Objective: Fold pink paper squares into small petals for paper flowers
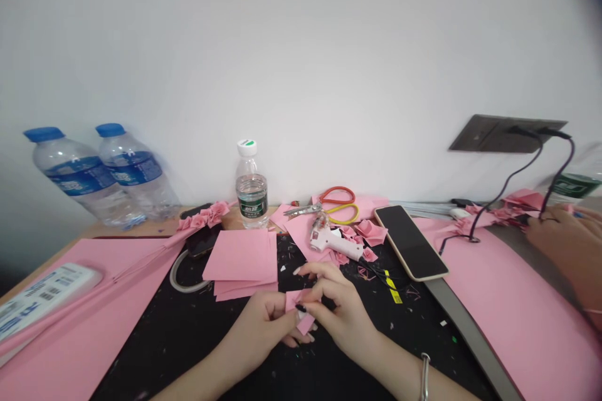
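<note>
Between my two hands is a small folded piece of pink paper (306,324), over the black mat (197,344). My left hand (256,326) pinches its left side, with fingertips underneath. On the upper right, my right hand (341,310) grips the paper between thumb and index finger; its other fingers are bent above. Just beyond lie a stack of square pink paper sheets (242,257) and a pale pink glue gun (335,243). Folded pink paper flowers (371,233) rest around the glue gun. Scissors (341,203) with red and yellow handles lie behind it.
A small water bottle (252,191) stands by the wall; two large bottles (136,169) lean at the left. A phone (411,241) lies to the right. Cords run from a wall socket (508,133). Another person's hand (564,244) is at the far right, by large pink sheets (512,301).
</note>
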### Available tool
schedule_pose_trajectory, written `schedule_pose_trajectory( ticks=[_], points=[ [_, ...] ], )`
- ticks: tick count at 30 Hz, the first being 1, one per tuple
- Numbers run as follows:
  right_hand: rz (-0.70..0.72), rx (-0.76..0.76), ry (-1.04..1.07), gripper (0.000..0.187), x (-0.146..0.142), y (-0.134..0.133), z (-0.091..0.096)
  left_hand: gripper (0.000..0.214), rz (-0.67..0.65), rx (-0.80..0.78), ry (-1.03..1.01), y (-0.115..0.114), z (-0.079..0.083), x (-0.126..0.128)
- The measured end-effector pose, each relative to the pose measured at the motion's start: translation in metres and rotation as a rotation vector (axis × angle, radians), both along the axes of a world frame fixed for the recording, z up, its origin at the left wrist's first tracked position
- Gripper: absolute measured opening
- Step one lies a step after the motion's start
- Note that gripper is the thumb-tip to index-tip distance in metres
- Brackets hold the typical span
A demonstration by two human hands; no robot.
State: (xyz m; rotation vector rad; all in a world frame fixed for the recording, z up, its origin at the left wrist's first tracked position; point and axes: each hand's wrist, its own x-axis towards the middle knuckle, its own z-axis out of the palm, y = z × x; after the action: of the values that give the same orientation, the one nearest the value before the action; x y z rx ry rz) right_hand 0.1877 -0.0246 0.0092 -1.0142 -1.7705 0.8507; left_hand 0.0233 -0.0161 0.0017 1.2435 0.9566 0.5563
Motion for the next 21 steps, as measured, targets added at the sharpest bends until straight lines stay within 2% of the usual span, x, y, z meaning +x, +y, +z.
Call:
schedule_pose_trajectory(
  ticks=[6,15,18,21],
  points=[
    [0.106,0.057,-0.033,0.03,0.0077,-0.0008,0.0022,0.03,0.034,-0.068,-0.081,0.0025,0.0017,-0.0026],
    [0.137,0.036,-0.036,0.034,0.0109,0.0012,0.0024,0.028,0.023,-0.111,-0.129,0.0036,0.0061,-0.0035],
    [0.083,0.003,0.027,0.028,0.0104,0.0003,0.0,0.028,0.017,-0.09,-0.121,0.0037,0.0024,-0.0035],
    [-0.034,-0.057,0.058,0.022,0.0082,0.0007,-0.0053,0.026,-0.006,-0.062,-0.112,0.003,-0.002,-0.004]
  ],
)
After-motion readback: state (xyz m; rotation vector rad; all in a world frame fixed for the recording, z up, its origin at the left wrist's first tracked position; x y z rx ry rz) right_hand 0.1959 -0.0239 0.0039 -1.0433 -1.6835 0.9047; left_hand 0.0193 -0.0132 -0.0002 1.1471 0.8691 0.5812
